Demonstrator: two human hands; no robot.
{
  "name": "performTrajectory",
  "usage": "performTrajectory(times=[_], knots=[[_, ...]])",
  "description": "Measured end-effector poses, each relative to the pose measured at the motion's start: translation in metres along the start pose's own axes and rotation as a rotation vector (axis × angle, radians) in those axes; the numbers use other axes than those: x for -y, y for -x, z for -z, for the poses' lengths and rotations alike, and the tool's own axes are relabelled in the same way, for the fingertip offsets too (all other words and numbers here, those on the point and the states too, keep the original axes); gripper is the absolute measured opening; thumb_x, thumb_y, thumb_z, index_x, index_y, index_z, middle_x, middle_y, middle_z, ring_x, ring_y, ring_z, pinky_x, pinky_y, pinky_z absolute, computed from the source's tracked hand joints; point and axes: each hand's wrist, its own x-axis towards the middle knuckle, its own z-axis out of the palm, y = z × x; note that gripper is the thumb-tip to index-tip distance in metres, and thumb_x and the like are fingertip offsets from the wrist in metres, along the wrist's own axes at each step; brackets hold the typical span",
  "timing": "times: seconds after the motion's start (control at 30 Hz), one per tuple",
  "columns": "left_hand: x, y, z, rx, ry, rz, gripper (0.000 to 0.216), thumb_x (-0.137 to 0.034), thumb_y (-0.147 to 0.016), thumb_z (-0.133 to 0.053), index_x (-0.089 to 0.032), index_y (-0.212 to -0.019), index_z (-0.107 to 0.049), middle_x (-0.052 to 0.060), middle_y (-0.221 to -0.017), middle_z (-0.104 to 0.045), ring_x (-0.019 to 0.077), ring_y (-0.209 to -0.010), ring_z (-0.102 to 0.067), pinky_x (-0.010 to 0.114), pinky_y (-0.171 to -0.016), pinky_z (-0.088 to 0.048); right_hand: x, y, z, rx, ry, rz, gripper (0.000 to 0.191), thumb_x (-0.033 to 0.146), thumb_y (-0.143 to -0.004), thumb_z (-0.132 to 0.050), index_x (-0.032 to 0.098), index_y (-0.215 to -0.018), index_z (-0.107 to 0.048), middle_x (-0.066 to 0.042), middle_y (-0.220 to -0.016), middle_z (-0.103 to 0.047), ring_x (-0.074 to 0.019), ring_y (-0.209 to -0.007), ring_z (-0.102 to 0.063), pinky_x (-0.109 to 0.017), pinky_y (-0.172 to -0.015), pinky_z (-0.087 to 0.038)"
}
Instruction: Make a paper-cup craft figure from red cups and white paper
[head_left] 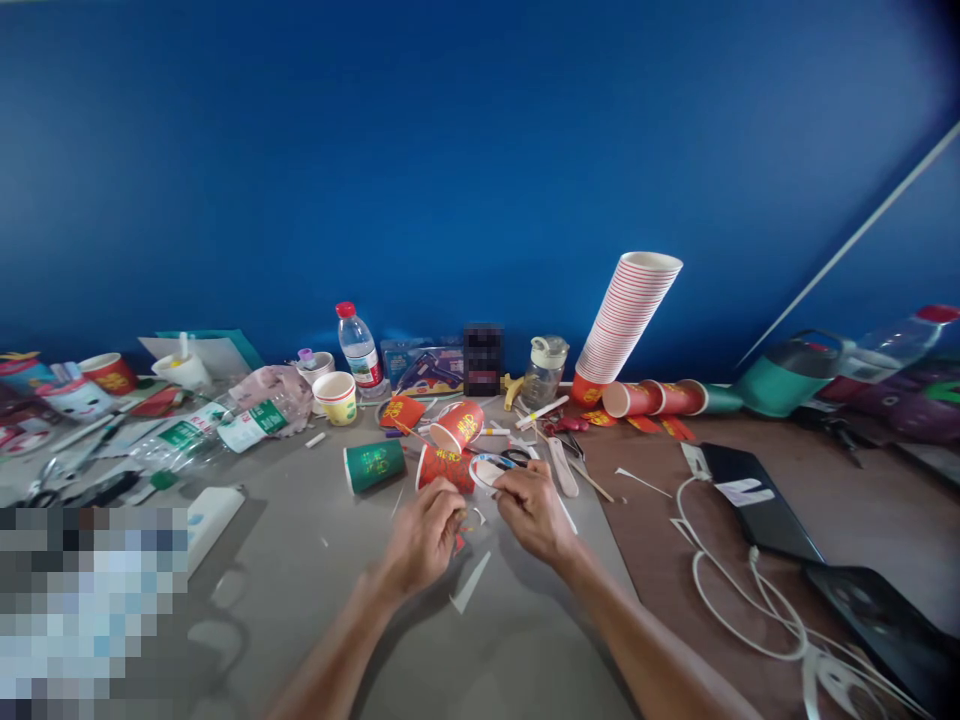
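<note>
My left hand is closed in a pinch over the grey mat, slightly blurred; what lies between its fingers is hidden. Small red and white scraps show beside its fingertips. Held by my right hand is a white ring-shaped piece with a bluish edge, pinched between thumb and fingers. Just beyond my hands, a red patterned paper cup lies on its side, with another red paper cup tilted behind it. To the left lies a green paper cup. A white pointed paper scrap is below my hands.
A tall leaning stack of paper cups stands back right, near a glass jar. A water bottle and a yellow cup are back left. Rightward lie phones and white cables. Plastic bottles clutter the left.
</note>
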Motion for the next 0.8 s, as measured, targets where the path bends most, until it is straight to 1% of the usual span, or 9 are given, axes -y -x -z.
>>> performTrajectory(times=[0.17,0.33,0.4,0.47,0.57,0.6,0.67,0.73,0.8], knots=[[-0.004,-0.001,-0.004,-0.009,0.080,0.004,0.019,-0.011,-0.090,-0.038,-0.018,-0.077,-0.049,0.002,-0.074,-0.050,0.0135,-0.068,-0.050,0.024,-0.063,-0.041,0.001,0.000,0.001,-0.005,-0.127,-0.089,0.022,0.014,-0.076,-0.040,0.019,-0.056,-0.048,0.005,-0.052,-0.048,-0.0111,-0.054,-0.040,-0.029,-0.071,-0.028],[-0.008,-0.001,-0.006,0.001,0.092,0.037,0.018,-0.015,-0.091,-0.038,-0.018,-0.076,-0.049,0.002,-0.074,-0.051,0.0146,-0.069,-0.050,0.025,-0.063,-0.041,0.001,0.000,-0.003,-0.061,-0.271,-0.177,0.023,0.017,-0.073,-0.043,0.020,-0.051,-0.049,0.004,-0.047,-0.047,-0.0125,-0.054,-0.040,-0.029,-0.068,-0.032],[-0.009,-0.001,-0.003,-0.007,0.105,0.043,0.020,-0.016,-0.091,-0.037,-0.019,-0.075,-0.049,0.003,-0.073,-0.051,0.0148,-0.070,-0.050,0.026,-0.063,-0.041,-0.011,-0.002,-0.001,-0.179,-0.372,-0.287,0.020,0.021,-0.070,-0.048,0.020,-0.050,-0.051,0.003,-0.047,-0.049,-0.0131,-0.053,-0.041,-0.028,-0.061,-0.033],[-0.010,-0.001,0.001,-0.044,0.134,0.062,0.020,-0.018,-0.091,-0.038,-0.019,-0.075,-0.048,0.003,-0.074,-0.052,0.0145,-0.070,-0.051,0.026,-0.065,-0.042,-0.030,-0.006,0.005,-0.440,-0.470,-0.492,0.017,0.026,-0.067,-0.054,0.019,-0.052,-0.053,0.003,-0.047,-0.048,-0.0122,-0.047,-0.039,-0.026,-0.050,-0.029],[-0.005,-0.002,0.005,-0.139,0.177,0.144,0.018,-0.021,-0.091,-0.041,-0.019,-0.075,-0.049,0.002,-0.073,-0.052,0.0134,-0.068,-0.050,0.025,-0.065,-0.041,-0.058,-0.010,0.014,-0.617,-0.441,-0.574,0.021,0.030,-0.075,-0.044,0.018,-0.061,-0.055,0.003,-0.048,-0.046,-0.0109,-0.044,-0.033,-0.025,-0.046,-0.025],[-0.002,-0.002,0.005,-0.153,0.188,0.171,0.019,-0.022,-0.091,-0.041,-0.019,-0.074,-0.049,0.001,-0.072,-0.052,0.0131,-0.066,-0.049,0.024,-0.064,-0.041,-0.063,-0.010,0.014,-0.632,-0.430,-0.580,0.022,0.030,-0.076,-0.044,0.018,-0.063,-0.056,0.003,-0.049,-0.046,-0.0110,-0.044,-0.034,-0.025,-0.046,-0.026],[0.003,-0.002,0.004,-0.149,0.204,0.215,0.020,-0.025,-0.091,-0.042,-0.019,-0.073,-0.050,0.000,-0.070,-0.052,0.0128,-0.064,-0.049,0.024,-0.062,-0.040,-0.067,-0.008,0.010,-0.563,-0.294,-0.517,0.022,0.030,-0.078,-0.047,0.017,-0.067,-0.060,0.002,-0.051,-0.050,-0.0122,-0.048,-0.039,-0.025,-0.051,-0.030],[0.007,-0.002,0.002,-0.139,0.219,0.246,0.022,-0.028,-0.091,-0.041,-0.019,-0.074,-0.051,0.001,-0.070,-0.051,0.0128,-0.063,-0.049,0.025,-0.062,-0.040,-0.063,-0.005,0.000,-0.434,-0.060,-0.380,0.021,0.026,-0.080,-0.048,0.017,-0.073,-0.065,-0.001,-0.058,-0.057,-0.0152,-0.057,-0.048,-0.029,-0.064,-0.037],[0.009,-0.002,0.002,-0.155,0.243,0.259,0.023,-0.029,-0.092,-0.039,-0.018,-0.077,-0.052,0.000,-0.069,-0.050,0.0128,-0.062,-0.048,0.025,-0.062,-0.040,-0.055,-0.002,-0.009,-0.358,0.164,-0.260,0.021,0.023,-0.081,-0.050,0.018,-0.091,-0.067,-0.006,-0.078,-0.066,-0.0206,-0.076,-0.055,-0.036,-0.079,-0.037]])
